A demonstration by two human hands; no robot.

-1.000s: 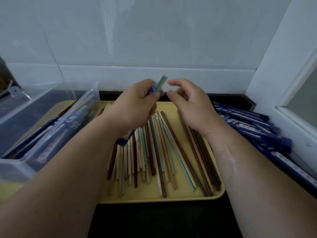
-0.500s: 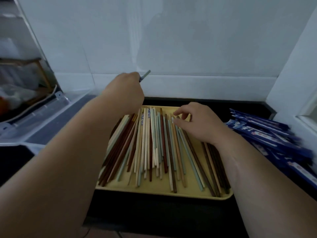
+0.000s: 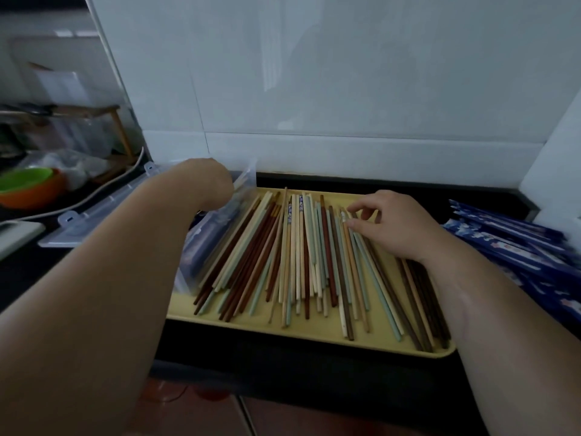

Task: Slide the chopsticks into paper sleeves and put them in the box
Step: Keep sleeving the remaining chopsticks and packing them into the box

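The left hand (image 3: 204, 180) reaches into the one clear box (image 3: 204, 240); its fingers are hidden, so its grip is unclear. The right hand (image 3: 396, 228), fingers loosely bent, touches dozens of loose chopsticks (image 3: 298, 262) on one yellow tray (image 3: 314, 328). A pile of blue sleeves (image 3: 509, 243) lies just right of the tray.

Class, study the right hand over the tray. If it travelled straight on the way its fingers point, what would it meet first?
The right hand points left across the tray, so it would first meet the loose chopsticks lying just beyond its fingertips; it may be touching them, as height is unclear.
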